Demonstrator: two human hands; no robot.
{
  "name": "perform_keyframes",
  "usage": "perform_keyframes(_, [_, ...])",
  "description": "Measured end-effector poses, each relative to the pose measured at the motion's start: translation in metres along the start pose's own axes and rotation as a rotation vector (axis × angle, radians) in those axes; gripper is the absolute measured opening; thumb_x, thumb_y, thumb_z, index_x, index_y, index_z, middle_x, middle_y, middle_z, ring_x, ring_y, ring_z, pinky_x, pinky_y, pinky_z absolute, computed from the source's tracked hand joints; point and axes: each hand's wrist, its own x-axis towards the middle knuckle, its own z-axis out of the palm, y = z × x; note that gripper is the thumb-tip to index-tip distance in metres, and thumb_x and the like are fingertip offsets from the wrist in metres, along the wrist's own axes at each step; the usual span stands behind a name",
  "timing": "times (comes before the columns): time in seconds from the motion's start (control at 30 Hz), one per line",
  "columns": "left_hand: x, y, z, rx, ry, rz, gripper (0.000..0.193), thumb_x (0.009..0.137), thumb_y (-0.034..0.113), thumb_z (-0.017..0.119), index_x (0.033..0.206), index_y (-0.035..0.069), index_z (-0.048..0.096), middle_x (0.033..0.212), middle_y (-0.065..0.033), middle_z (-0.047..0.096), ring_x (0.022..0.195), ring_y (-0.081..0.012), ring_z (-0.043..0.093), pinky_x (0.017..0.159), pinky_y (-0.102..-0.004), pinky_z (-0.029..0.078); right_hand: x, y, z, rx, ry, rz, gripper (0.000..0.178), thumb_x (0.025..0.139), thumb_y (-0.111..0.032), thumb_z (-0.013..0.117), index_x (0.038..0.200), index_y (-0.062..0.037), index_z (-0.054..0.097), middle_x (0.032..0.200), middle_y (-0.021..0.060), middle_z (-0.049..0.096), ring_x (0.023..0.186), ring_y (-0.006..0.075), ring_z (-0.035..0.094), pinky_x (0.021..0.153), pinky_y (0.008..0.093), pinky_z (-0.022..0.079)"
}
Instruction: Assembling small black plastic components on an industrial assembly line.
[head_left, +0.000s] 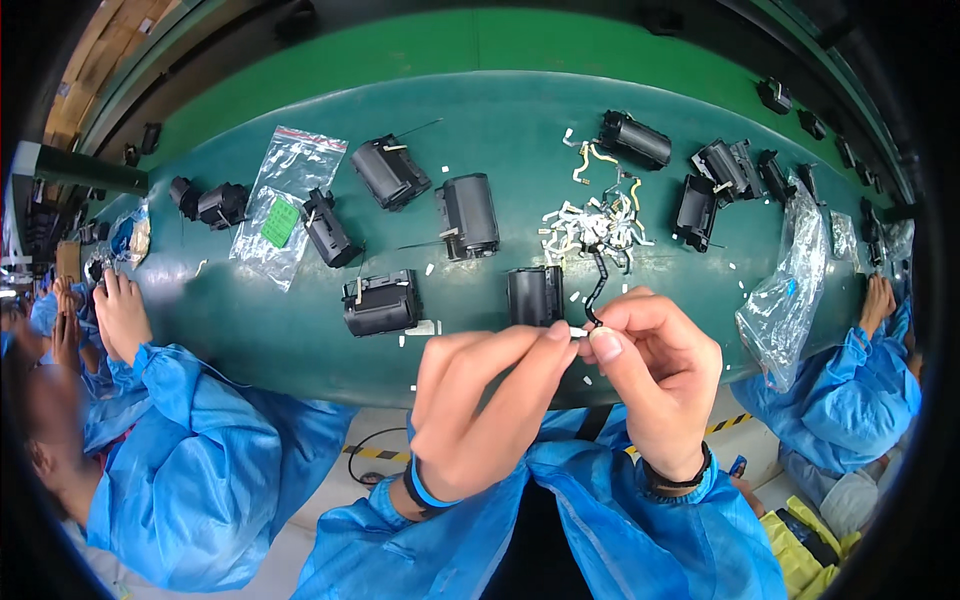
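Note:
My right hand (660, 375) pinches the lower end of a thin, curved black flex cable (597, 284) between thumb and forefinger. The cable's far end reaches up to a tangled heap of white flex cables (592, 226). Against the same end, the fingertips of my left hand (480, 395) press together on a small white piece (577, 333); whether it is joined to the cable I cannot tell. Just beyond my left fingertips stands a black boxy module (535, 296). Another black module (381, 302) lies to its left.
Several more black modules, one of them (468, 217), are scattered over the green tabletop (300, 350). Transparent bags lie left (283, 190) and right (790, 290). Small white scraps dot the surface. Co-workers in blue sleeves sit at left (200, 470) and right (840, 400).

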Motion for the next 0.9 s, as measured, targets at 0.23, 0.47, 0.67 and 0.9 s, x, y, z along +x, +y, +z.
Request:
perform_keyframes(0.23, [0.007, 0.0, 0.002, -0.179, -0.015, -0.169, 0.026, 0.076, -0.007, 0.083, 0.101, -0.004, 0.078, 0.092, -0.0124, 0.075, 0.078, -0.0251, 0.067, 0.067, -0.0326, 0.052, 0.003, 0.004, 0.006, -0.376, 0.034, -0.328, 0.017, 0.086, 0.012, 0.076, 0.101, 0.0077, 0.071, 0.095, 0.0152, 0.072, 0.078, 0.0156, 0.067, 0.067, 0.0266, 0.054])
perform_keyframes(0.47, [0.007, -0.005, 0.001, -0.286, -0.035, -0.261, 0.022, 0.079, -0.009, 0.081, 0.1, -0.004, 0.077, 0.091, -0.0131, 0.075, 0.077, -0.0271, 0.069, 0.068, -0.0343, 0.055, 0.004, 0.01, 0.007, -0.461, 0.01, -0.416, 0.017, 0.086, 0.012, 0.077, 0.101, 0.007, 0.071, 0.095, 0.0152, 0.072, 0.076, 0.016, 0.066, 0.066, 0.0266, 0.054])
perform_keyframes(0.67, [0.009, -0.003, -0.005, -0.309, -0.025, -0.336, 0.018, 0.08, -0.012, 0.077, 0.097, -0.007, 0.075, 0.088, -0.015, 0.076, 0.077, -0.0245, 0.07, 0.071, -0.0329, 0.052, 0.001, 0.013, 0.001, -0.274, 0.058, -0.257, 0.015, 0.088, 0.012, 0.074, 0.102, 0.0073, 0.07, 0.096, 0.0142, 0.071, 0.079, 0.0152, 0.065, 0.07, 0.0259, 0.052])
perform_keyframes(0.9, [0.01, 0.002, 0.003, -0.183, -0.011, -0.174, 0.022, 0.076, -0.011, 0.08, 0.097, -0.005, 0.077, 0.089, -0.0137, 0.076, 0.077, -0.0255, 0.07, 0.07, -0.034, 0.053, 0.003, 0.004, 0.008, -0.396, 0.034, -0.327, 0.025, 0.085, 0.008, 0.08, 0.108, 0.0056, 0.071, 0.099, 0.0151, 0.072, 0.085, 0.0207, 0.071, 0.071, 0.0307, 0.057])
